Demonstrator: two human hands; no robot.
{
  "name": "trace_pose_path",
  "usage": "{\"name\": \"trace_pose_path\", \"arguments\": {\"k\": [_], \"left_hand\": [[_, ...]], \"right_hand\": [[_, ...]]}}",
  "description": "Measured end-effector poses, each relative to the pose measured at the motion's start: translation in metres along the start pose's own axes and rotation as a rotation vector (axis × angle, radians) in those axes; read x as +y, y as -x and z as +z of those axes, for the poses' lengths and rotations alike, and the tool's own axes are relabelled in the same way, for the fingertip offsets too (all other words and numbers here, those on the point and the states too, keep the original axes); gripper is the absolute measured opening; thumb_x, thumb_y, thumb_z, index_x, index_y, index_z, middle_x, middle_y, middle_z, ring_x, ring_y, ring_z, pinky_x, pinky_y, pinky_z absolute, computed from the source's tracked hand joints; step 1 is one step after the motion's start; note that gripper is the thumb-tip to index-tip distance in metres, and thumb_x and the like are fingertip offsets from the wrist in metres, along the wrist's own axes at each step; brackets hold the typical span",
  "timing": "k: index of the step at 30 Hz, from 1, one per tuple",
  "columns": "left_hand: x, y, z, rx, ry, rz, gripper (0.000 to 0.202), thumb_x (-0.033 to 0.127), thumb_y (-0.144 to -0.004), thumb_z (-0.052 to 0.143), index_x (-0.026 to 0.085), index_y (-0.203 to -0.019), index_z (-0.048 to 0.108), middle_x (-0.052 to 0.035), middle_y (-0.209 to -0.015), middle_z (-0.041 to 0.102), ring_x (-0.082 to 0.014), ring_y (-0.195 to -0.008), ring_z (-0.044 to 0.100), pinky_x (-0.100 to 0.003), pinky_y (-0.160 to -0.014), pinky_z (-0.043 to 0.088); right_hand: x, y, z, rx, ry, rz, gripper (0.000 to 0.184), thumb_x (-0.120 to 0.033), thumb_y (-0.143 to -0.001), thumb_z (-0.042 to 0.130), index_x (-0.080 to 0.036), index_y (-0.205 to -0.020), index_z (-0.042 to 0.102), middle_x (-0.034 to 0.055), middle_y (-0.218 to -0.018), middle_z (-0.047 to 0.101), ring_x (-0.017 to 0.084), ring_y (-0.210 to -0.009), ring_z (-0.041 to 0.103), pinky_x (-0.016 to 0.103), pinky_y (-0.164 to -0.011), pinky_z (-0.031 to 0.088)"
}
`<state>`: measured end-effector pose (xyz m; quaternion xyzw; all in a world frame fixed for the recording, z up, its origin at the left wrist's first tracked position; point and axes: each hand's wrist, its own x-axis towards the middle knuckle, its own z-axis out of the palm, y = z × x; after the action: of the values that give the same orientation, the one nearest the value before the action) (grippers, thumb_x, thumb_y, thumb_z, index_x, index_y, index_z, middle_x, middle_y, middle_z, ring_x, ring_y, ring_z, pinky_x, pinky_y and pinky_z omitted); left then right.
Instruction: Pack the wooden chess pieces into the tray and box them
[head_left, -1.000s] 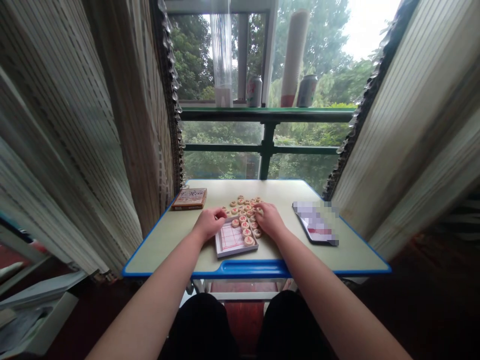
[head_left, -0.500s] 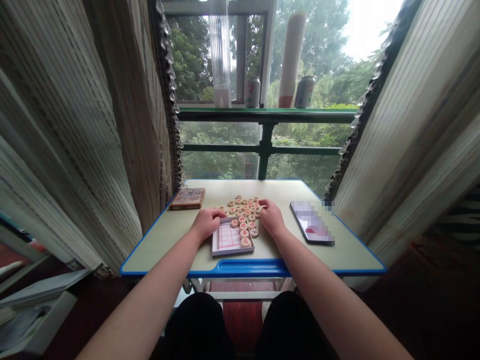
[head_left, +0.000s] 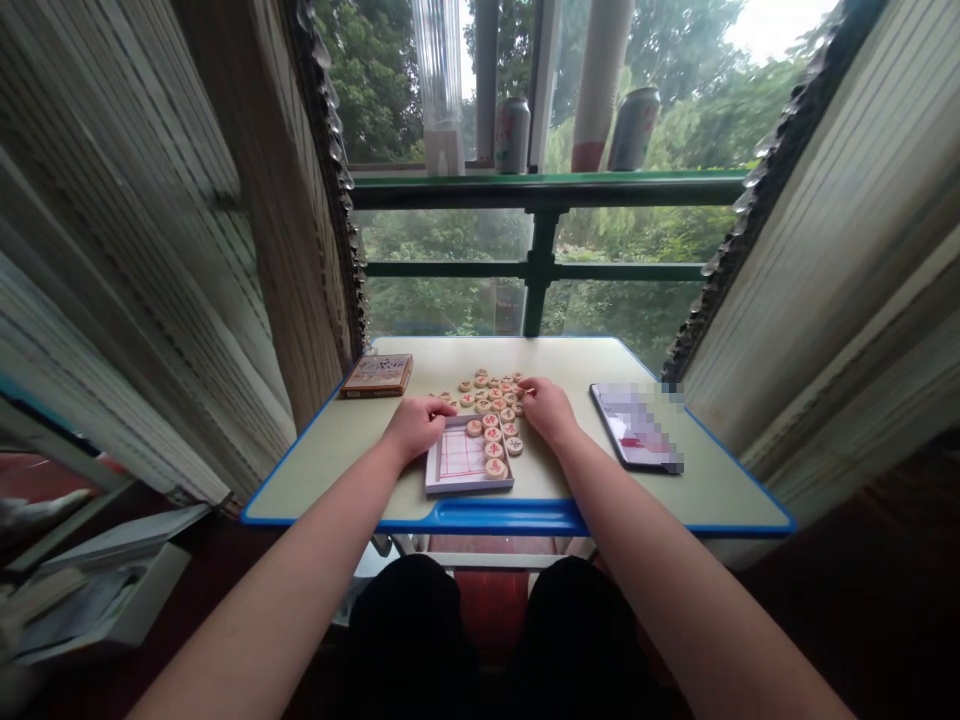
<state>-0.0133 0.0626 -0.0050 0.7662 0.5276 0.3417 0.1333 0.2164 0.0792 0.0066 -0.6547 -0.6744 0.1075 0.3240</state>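
A shallow open box (head_left: 459, 482) lies on the table with red grid lines on its inside. A column of round Chinese chess pieces (head_left: 494, 468) stands along its right side, and one more piece (head_left: 475, 428) sits near its far edge. My left hand (head_left: 417, 428) is closed on the box's far left corner. Beyond the box is a loose cluster of wooden pieces (head_left: 483, 407). At the cluster's right edge, my right hand (head_left: 547, 408) has its fingers curled down among the pieces; what is between the fingertips is hidden.
A flat brown box (head_left: 377, 374) rests at the table's far left. A phone (head_left: 630, 430) lies to the right. Blue edging and a pencil groove (head_left: 510, 514) line the near side. Cans (head_left: 513, 135) and stacked cups (head_left: 596, 90) stand above the green rail (head_left: 465, 190).
The view has tilted down slightly, so the table sits higher in the picture. Both hands keep nearly the same places at the box and the pieces.
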Motion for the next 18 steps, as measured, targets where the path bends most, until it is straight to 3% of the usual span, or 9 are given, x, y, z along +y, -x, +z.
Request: {"name": "trace_pose_path", "arguments": {"k": [9, 18], "left_hand": [[-0.0021, -0.005, 0.0016, 0.033, 0.059, -0.086, 0.023, 0.014, -0.066, 0.052, 0.018, -0.075, 0.073, -0.0005, -0.077, 0.073, -0.0159, -0.073, 0.065, -0.026, -0.073, 0.052], [-0.0008, -0.003, 0.0011, 0.054, 0.049, -0.126, 0.021, 0.016, -0.067, 0.052, 0.017, -0.074, 0.072, -0.0011, -0.073, 0.072, -0.0158, -0.071, 0.063, -0.025, -0.069, 0.049]], "right_hand": [[-0.0013, 0.0033, 0.0033, -0.032, 0.05, -0.054, 0.034, -0.008, -0.078, 0.045, -0.015, -0.098, 0.071, 0.0081, -0.11, 0.065, 0.016, -0.102, 0.059, 0.021, -0.095, 0.038], [-0.0005, 0.0032, 0.0039, -0.013, 0.076, -0.06, 0.033, -0.011, -0.079, 0.044, -0.014, -0.096, 0.072, 0.0104, -0.107, 0.065, 0.018, -0.101, 0.057, 0.025, -0.097, 0.035]]}}
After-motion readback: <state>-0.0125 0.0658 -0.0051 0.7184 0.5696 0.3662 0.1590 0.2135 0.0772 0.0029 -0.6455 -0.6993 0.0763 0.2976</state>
